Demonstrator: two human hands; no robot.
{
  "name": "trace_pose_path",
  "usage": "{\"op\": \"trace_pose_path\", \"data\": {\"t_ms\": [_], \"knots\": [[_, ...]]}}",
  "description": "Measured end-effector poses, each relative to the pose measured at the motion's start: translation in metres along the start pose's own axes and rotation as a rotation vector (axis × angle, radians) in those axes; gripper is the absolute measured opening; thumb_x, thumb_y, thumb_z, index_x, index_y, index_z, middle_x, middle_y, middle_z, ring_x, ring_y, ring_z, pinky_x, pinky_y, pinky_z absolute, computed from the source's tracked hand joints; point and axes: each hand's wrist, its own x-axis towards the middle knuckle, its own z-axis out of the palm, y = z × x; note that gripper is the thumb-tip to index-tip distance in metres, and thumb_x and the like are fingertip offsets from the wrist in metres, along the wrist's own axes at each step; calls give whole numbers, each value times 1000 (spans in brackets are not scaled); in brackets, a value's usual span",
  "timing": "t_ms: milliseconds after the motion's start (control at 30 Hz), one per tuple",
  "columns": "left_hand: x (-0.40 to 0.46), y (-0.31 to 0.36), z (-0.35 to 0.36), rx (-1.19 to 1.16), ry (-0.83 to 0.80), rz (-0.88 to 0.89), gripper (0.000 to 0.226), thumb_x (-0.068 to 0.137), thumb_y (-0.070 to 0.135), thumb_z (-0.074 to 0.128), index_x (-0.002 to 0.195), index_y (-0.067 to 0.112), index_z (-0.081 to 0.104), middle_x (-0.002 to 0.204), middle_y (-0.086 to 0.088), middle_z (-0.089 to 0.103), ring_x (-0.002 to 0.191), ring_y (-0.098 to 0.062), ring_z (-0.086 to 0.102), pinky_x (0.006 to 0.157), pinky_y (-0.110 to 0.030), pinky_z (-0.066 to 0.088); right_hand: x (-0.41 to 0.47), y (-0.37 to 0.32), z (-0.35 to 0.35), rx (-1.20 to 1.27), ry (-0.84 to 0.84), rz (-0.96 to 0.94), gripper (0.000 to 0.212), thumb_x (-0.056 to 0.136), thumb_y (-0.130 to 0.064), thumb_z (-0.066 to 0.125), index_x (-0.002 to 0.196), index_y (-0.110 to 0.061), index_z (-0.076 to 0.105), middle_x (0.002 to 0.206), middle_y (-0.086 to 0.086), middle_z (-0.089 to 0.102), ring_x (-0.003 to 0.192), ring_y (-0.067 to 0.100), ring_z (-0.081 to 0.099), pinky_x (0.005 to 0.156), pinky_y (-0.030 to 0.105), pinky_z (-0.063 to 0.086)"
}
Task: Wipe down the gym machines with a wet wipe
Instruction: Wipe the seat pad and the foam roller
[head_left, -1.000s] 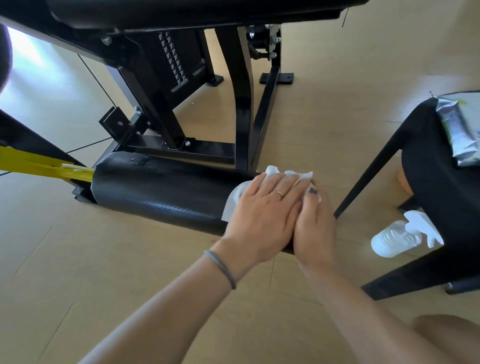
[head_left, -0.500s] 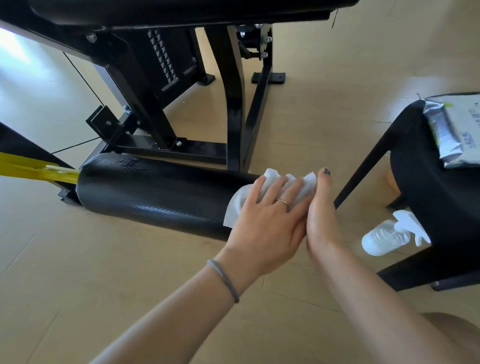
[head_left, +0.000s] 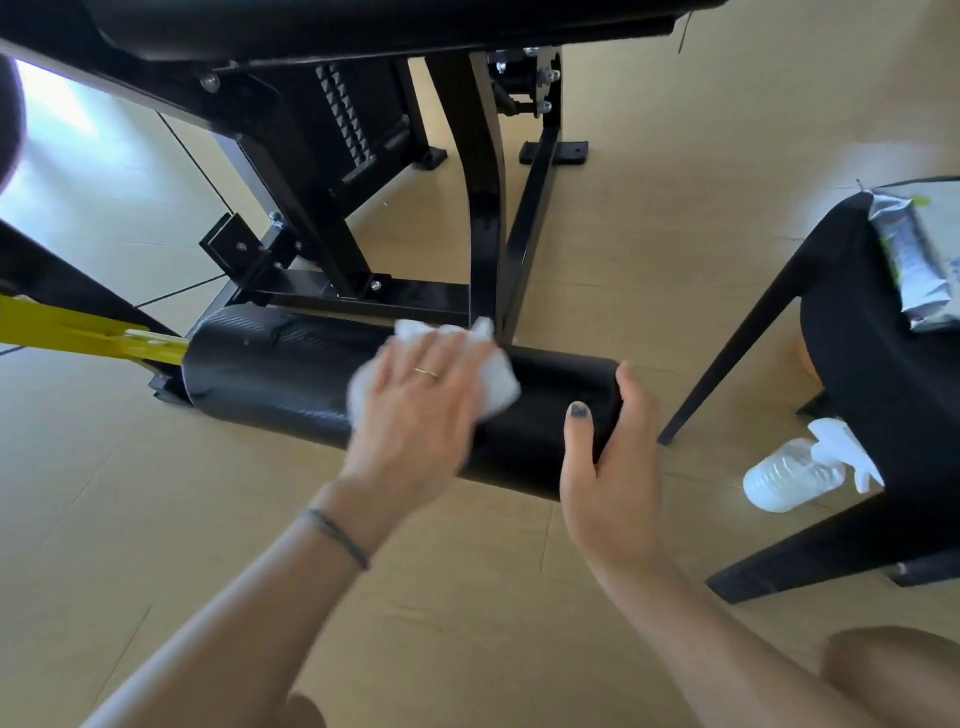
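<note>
Left hand (head_left: 415, 410): fingers straight and spread, flat on the white wet wipe (head_left: 493, 382), pressing it to the roller pad (head_left: 270, 374); blurred.
Right hand (head_left: 615, 467): thumb and fingers curled round the pad's right end.
Roller pad: black, lying low across the near floor, yellow arm (head_left: 78, 332) at its left end.
Machine frame (head_left: 483, 218): black, just behind.
Chair (head_left: 872, 364): black, right, a wipes packet (head_left: 914, 260) on top.
Spray bottle (head_left: 789, 478): lying on the floor beneath it.

The left hand (head_left: 415, 410) presses a white wet wipe (head_left: 493, 379) flat on the black roller pad (head_left: 270, 374) of the gym machine (head_left: 363, 156). The right hand (head_left: 613, 452) grips the pad's end (thumb on top). A spray bottle (head_left: 795, 475) lies under a black chair (head_left: 883, 389).
</note>
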Motion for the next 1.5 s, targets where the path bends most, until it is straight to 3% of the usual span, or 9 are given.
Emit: {"op": "trace_pose_path", "data": {"t_ms": [200, 400, 600, 700, 900, 1000, 1200, 1300, 1500], "knots": [[5, -32, 0, -89, -16, 90, 47, 106, 32, 23, 149, 28, 42, 152, 5, 44, 140, -18, 38, 121, -42, 25, 48, -22, 10, -57, 152, 76, 45, 96, -54, 28, 89, -12, 43, 89, -4, 50, 79, 10, 49, 69, 29, 39], [5, -144, 5, -127, 39, -489, 56, 102, 36, 14, 151, 24, 39, 154, 1, 42, 145, -23, 30, 122, -50, 19, 29, -18, 13, -277, 93, -8, 67, 103, -49, 18, 145, -7, 48, 137, 8, 58, 128, 25, 54, 98, 37, 46], [-7, -9, 6, -94, -11, 38, 53, 104, 32, 22, 156, 24, 32, 157, 4, 38, 146, -18, 31, 122, -45, 21, 33, -19, 16, -227, 126, 43, 57, 103, -45, 27, 140, -10, 54, 136, 5, 58, 125, 22, 53, 91, 30, 39], [3, -36, 1, -158, -12, 107, 47, 105, 29, 26, 150, 28, 39, 154, 7, 42, 142, -17, 36, 120, -43, 26, 39, -17, 16, -196, 117, 67, 54, 105, -42, 27, 140, -13, 54, 136, 2, 57, 123, 19, 53, 88, 28, 35], [6, -216, 16, 16, -59, -454, 68, 95, 36, 7, 146, 9, 44, 154, -10, 44, 146, -29, 32, 121, -48, 23, 31, -11, 16, -282, 128, -24, 54, 108, -39, 28, 146, -8, 48, 142, 7, 55, 129, 21, 51, 94, 24, 34], [22, -183, 17, 0, -14, -551, 66, 94, 34, 10, 145, 13, 46, 150, -9, 48, 141, -30, 39, 118, -48, 27, 32, -9, 19, -268, 157, -43, 60, 105, -44, 24, 145, -7, 49, 140, 7, 57, 129, 22, 52, 96, 26, 37], [1, 12, 3, -101, 15, 30, 56, 99, 31, 23, 152, 21, 38, 151, 4, 46, 139, -20, 39, 121, -42, 22, 7, 3, 21, -173, 144, -127, 61, 101, -40, 29, 151, -6, 40, 156, 8, 42, 145, 22, 39, 116, 38, 37], [4, 21, 0, -82, -24, 207, 51, 103, 30, 26, 152, 27, 38, 154, 6, 43, 141, -17, 37, 121, -41, 24, -4, 6, 15, -151, 106, -154, 63, 98, -41, 31, 149, -7, 41, 158, 5, 38, 147, 17, 34, 116, 31, 32], [32, -80, 7, -84, -15, -355, 53, 101, 34, 17, 137, 31, 56, 140, 8, 57, 134, -17, 45, 118, -39, 27, 29, -17, 2, 13, 205, 28, 40, 98, -43, 31, 116, -18, 57, 111, -7, 60, 106, 16, 57, 91, 36, 49]]}}
